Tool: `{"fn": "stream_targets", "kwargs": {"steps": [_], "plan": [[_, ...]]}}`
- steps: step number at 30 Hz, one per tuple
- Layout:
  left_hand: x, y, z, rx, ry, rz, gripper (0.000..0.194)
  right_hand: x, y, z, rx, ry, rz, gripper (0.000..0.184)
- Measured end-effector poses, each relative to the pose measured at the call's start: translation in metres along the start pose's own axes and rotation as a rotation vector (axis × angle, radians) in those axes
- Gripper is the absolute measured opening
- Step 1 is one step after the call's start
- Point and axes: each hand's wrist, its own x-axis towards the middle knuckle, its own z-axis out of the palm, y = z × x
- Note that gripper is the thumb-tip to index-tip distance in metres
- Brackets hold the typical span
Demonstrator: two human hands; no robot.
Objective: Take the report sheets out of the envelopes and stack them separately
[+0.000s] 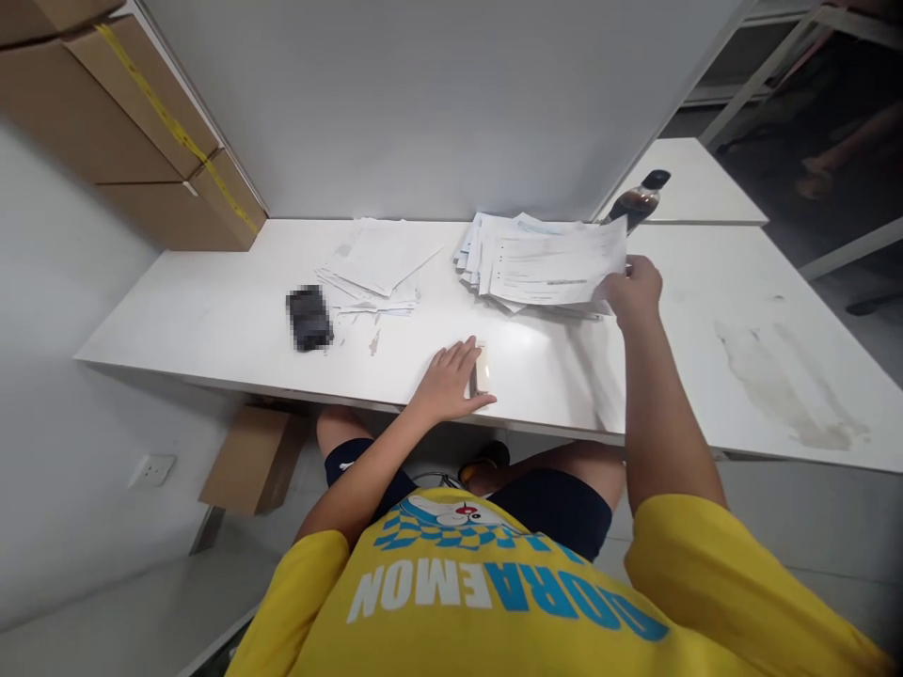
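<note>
My right hand (635, 291) pinches the right edge of a printed sheet of paper (550, 263), lifting that side over a stack of papers (469, 249). My left hand (451, 381) lies near the table's front edge, fingers stretched out and thumb spread apart. Right beside it, between thumb and fingertips, is a small flat cream-coloured block (483, 369); its kind is unclear, and the hand covers its left side. Farther left lies a looser pile of white papers (381, 259).
A blurred-out black object (308, 318) sits on the white table (212, 310) at left. Behind the right hand a dark bottle (639, 199) stands near the grey partition (437, 113). Cardboard boxes (176, 179) are stacked at the left; another box (246, 456) is below the table.
</note>
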Motion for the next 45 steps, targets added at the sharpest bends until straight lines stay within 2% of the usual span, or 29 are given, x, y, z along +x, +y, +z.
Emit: {"fn": "stream_targets", "kwargs": {"steps": [3,5,7,10,15,18,21,23,26,30,34,41,43,45], "plan": [[0.001,0.000,0.001,-0.010,-0.021,-0.004,0.081,0.000,-0.003,0.007,-0.215,0.056,0.037,0.062],[0.001,-0.001,0.001,-0.022,-0.030,-0.009,0.079,-0.006,-0.011,0.015,-0.269,0.091,-0.039,0.067],[0.001,-0.002,0.001,-0.037,-0.033,-0.011,0.079,-0.011,-0.026,0.031,-0.230,0.060,-0.172,0.067],[0.000,-0.002,0.001,-0.056,-0.022,-0.015,0.079,-0.013,-0.065,0.069,-0.096,-0.085,-0.374,0.068],[-0.003,-0.003,0.003,-0.073,0.050,0.001,0.084,-0.031,-0.169,0.157,0.064,-0.495,-0.574,0.075],[-0.003,-0.005,0.002,-0.034,0.057,0.022,0.087,-0.057,-0.220,0.203,-0.065,-0.702,-0.622,0.084],[-0.002,-0.007,0.001,0.003,0.029,0.039,0.082,-0.073,-0.237,0.230,-0.233,-0.750,-0.557,0.085],[-0.002,-0.007,0.001,0.005,0.031,0.048,0.080,-0.072,-0.235,0.235,-0.245,-0.705,-0.523,0.071],[-0.003,-0.006,0.001,-0.001,0.036,0.049,0.084,-0.060,-0.225,0.233,-0.216,-0.668,-0.511,0.054],[-0.004,-0.007,0.003,-0.033,0.048,0.052,0.094,-0.045,-0.217,0.221,-0.184,-0.774,-0.564,0.041],[-0.006,-0.008,0.007,-0.069,0.052,0.044,0.096,-0.036,-0.212,0.212,-0.135,-0.911,-0.628,0.045],[-0.008,-0.009,0.009,-0.109,0.068,0.028,0.094,-0.017,-0.217,0.202,-0.161,-1.050,-0.641,0.045],[-0.009,-0.010,0.010,-0.103,0.095,0.039,0.096,-0.020,-0.219,0.203,-0.182,-1.049,-0.664,0.045],[-0.009,-0.010,0.012,-0.078,0.119,0.052,0.095,-0.031,-0.218,0.207,-0.198,-0.982,-0.686,0.047]]}}
